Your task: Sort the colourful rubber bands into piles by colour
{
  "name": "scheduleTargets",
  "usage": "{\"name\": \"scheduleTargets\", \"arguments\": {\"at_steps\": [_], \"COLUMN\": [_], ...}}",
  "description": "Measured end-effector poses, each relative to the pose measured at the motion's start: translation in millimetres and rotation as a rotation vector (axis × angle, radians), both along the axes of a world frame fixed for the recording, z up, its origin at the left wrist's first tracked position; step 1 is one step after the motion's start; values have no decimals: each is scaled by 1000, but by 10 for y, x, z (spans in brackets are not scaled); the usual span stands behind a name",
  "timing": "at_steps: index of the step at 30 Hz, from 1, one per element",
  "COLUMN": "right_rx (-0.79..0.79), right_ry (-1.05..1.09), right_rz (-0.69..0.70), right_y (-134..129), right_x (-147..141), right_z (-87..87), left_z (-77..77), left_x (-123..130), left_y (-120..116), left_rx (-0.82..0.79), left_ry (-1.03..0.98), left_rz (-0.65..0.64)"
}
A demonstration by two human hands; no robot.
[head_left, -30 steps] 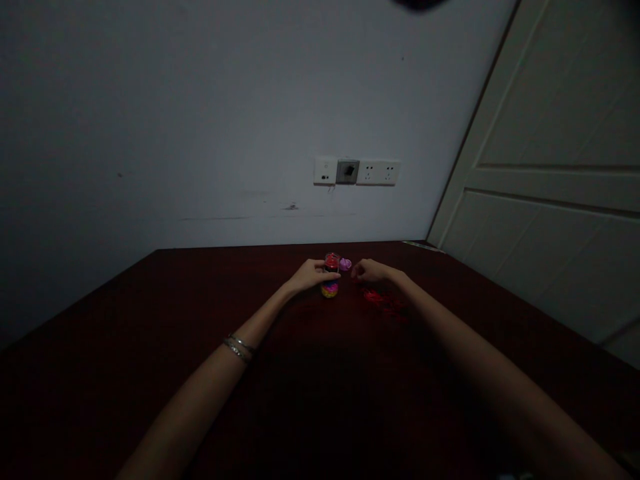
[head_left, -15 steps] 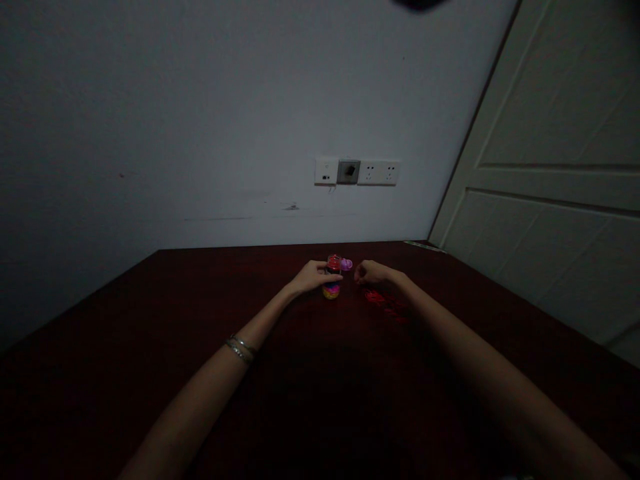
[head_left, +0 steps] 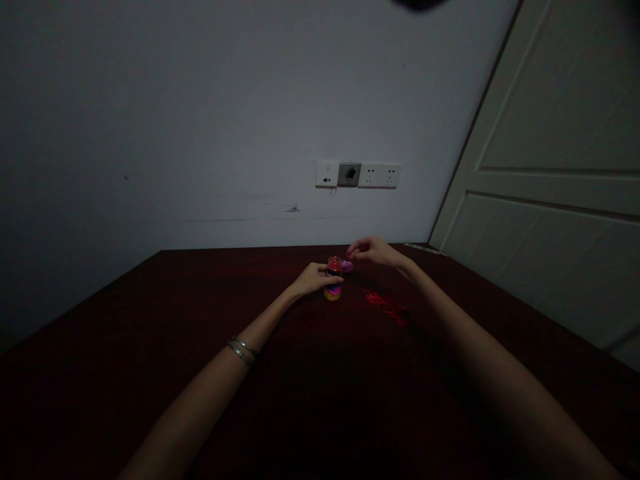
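Note:
My left hand (head_left: 316, 279) is wrapped round a small clear jar (head_left: 333, 292) that stands upright on the table. Layers of yellow, pink, blue and red show inside it. A purple lid (head_left: 347, 266) sticks out at the right of the jar's top. Just above and right of that lid is my right hand (head_left: 369, 251), its thumb and fingertips drawn together; whatever they hold is too small to make out. On the tabletop, below my right hand, lies a loose pile of thin red bands (head_left: 386, 305).
The dark red table (head_left: 225, 293) meets a pale wall (head_left: 225, 120) at the back. Sockets and switches (head_left: 358, 175) are set in that wall. A panelled white door (head_left: 555, 153) rises along the right side.
My right hand has risen from beside the red pile to the jar's top, near the lid, uncovering the pile. My left hand keeps its hold on the jar.

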State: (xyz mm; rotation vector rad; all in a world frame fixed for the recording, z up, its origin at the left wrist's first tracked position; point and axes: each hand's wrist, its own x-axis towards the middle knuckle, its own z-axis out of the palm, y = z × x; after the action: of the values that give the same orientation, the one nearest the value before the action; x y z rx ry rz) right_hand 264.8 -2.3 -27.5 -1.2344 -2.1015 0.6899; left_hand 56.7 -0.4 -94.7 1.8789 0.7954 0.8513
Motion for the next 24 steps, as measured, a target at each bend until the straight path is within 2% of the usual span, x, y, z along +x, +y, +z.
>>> {"name": "scheduleTargets", "arguments": {"at_steps": [2,5,12,18,24], "right_rx": [51,51,103,86,42], "right_ry": [48,13,-273,-236,-287], "right_rz": [25,63,120,28,28], "right_y": [-54,-112,-191,-271,-252], "right_x": [-125,-302,-425,-498,-586], "right_z": [156,253,229,223,142], "left_z": [-12,-24,-22,-57,-72], "left_x": [-1,-1,16,27,27], "left_y": [6,11,-1,30,49], "left_rx": [3,-18,-48,-59,-96], "left_ry": [-24,-47,-67,-67,-84], "left_rz": [-23,-34,-35,-19,-16]}}
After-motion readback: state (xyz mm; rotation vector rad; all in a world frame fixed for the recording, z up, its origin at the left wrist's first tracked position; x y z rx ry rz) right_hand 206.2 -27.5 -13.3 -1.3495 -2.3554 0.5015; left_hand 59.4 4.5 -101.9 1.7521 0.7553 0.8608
